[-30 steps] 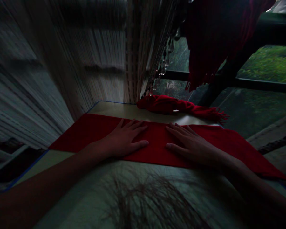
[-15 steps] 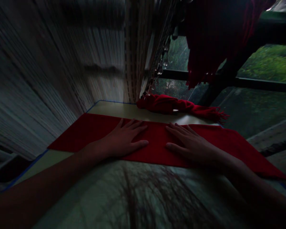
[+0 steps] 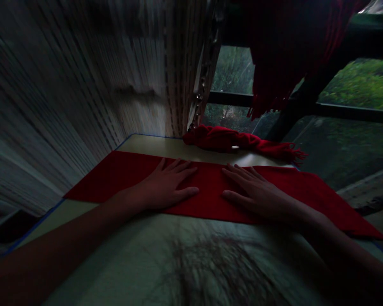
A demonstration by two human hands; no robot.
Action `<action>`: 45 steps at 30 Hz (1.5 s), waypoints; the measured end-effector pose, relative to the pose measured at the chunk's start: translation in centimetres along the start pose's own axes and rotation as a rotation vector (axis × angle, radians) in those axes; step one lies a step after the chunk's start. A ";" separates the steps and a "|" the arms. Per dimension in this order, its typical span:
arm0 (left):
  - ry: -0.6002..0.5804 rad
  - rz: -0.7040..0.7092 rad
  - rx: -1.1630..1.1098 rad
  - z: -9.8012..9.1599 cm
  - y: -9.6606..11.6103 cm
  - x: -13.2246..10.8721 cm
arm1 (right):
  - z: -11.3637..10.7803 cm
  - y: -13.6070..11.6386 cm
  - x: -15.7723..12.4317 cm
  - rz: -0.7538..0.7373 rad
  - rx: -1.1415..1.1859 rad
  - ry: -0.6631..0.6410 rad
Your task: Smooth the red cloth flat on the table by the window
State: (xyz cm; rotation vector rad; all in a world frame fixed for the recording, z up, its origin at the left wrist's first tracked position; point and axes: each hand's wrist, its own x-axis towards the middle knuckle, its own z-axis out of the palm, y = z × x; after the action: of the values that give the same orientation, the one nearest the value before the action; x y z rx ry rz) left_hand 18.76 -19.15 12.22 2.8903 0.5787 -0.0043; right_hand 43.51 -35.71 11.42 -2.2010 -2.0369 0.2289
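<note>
A long red cloth (image 3: 207, 191), smooth and flat, stretches across the pale table. My left hand (image 3: 166, 185) lies palm down on it, left of the middle, with fingers spread. Palm down too, my right hand (image 3: 255, 191) rests on the cloth to the right, its fingers stretched out. A strip of bare red fabric shows between the two thumbs. Neither hand grips anything. Behind the cloth, a crumpled red scarf (image 3: 223, 139) with a fringed end lies along the table's far edge, apart from my hands.
The pale tabletop (image 3: 147, 144) has a blue edge. A string curtain (image 3: 147, 76) hangs on the left, with beads beside it. More fringed red fabric (image 3: 274, 80) hangs before the dark-framed window (image 3: 354, 85). Blurred hair (image 3: 220, 267) crosses the near foreground.
Both hands and the red cloth have stayed in place. The string curtain and beads have swung a little to the left, and the hair in the foreground has shifted.
</note>
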 end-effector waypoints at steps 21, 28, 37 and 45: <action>-0.003 0.001 0.003 -0.1 0.2 -0.1 | 0.3 0.4 0.0 -0.013 -0.013 0.010; -0.003 0.000 -0.001 0.0 0.1 -0.1 | 0.2 0.4 0.1 -0.023 -0.010 -0.001; -0.005 -0.002 0.000 0.0 0.0 0.0 | 0.2 0.3 0.1 -0.012 0.006 0.010; 0.005 0.004 -0.006 0.1 0.0 -0.1 | 0.1 0.3 0.1 -0.006 0.001 -0.004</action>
State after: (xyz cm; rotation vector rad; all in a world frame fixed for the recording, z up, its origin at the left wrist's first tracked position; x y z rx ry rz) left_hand 18.67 -19.18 12.14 2.8863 0.5728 0.0050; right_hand 43.76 -35.63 11.25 -2.1952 -2.0454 0.2337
